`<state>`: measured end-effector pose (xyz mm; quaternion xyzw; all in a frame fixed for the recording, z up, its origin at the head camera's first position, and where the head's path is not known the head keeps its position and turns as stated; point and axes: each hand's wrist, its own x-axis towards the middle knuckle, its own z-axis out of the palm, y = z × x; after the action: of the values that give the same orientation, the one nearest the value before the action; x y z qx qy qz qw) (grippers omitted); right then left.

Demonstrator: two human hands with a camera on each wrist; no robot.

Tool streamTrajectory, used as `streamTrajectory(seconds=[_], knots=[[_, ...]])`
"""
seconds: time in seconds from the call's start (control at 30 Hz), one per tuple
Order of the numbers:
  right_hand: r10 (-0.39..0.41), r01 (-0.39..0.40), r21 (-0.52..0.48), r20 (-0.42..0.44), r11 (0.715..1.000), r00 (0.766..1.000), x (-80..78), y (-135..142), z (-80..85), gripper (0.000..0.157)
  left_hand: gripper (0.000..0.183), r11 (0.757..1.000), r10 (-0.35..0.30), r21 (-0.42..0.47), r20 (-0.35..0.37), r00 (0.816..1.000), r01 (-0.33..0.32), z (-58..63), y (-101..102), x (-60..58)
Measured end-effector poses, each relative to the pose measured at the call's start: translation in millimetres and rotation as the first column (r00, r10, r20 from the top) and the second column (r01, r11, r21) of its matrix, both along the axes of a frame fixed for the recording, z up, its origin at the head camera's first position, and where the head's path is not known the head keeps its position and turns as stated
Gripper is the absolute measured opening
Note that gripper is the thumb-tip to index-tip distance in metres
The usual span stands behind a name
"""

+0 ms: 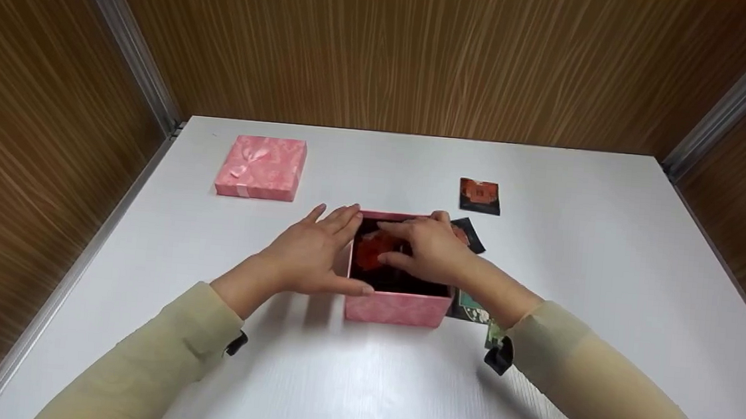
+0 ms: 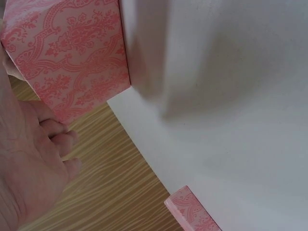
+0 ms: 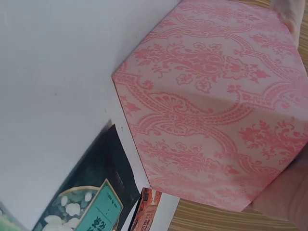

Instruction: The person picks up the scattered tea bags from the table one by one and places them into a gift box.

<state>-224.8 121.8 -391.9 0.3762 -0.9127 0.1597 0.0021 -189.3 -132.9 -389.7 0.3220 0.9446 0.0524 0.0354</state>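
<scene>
A pink patterned box (image 1: 398,309) without a lid stands near the middle of the white table. My left hand (image 1: 306,254) lies along its left side, fingers extended at the rim and thumb over the front left corner. In the left wrist view the fingertips touch the patterned box wall (image 2: 77,53). My right hand (image 1: 433,247) reaches over the right rim into the box, thumb and index finger apart above a black-and-red packet (image 1: 373,251) inside. Its other fingers are partly hidden near the back right corner.
The pink lid (image 1: 263,167) with a ribbon bow lies at the back left. A black-and-red packet (image 1: 480,196) lies behind the box on the right, another dark packet (image 1: 471,234) nearer. Beside the box's right wall is a dark green packet (image 3: 91,192), with a light green one (image 1: 494,334) near it.
</scene>
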Motion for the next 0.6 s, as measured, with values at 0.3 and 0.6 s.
streamTrajectory(seconds=[0.3, 0.6], knots=[[-0.029, 0.054, -0.264, 0.097, 0.963, 0.995, -4.0, 27, 20.5, 0.046, 0.129, 1.000, 0.003, 0.012, -0.004, 1.000, -0.003, 1.1, 0, 0.5], [-0.139, 0.169, -0.414, 0.102, 0.894, 0.985, -15.0, 97, 33.8, 0.042, 0.130, 1.000, 0.004, 0.018, -0.001, 1.000, -0.004, 0.8, 0, 1.0]])
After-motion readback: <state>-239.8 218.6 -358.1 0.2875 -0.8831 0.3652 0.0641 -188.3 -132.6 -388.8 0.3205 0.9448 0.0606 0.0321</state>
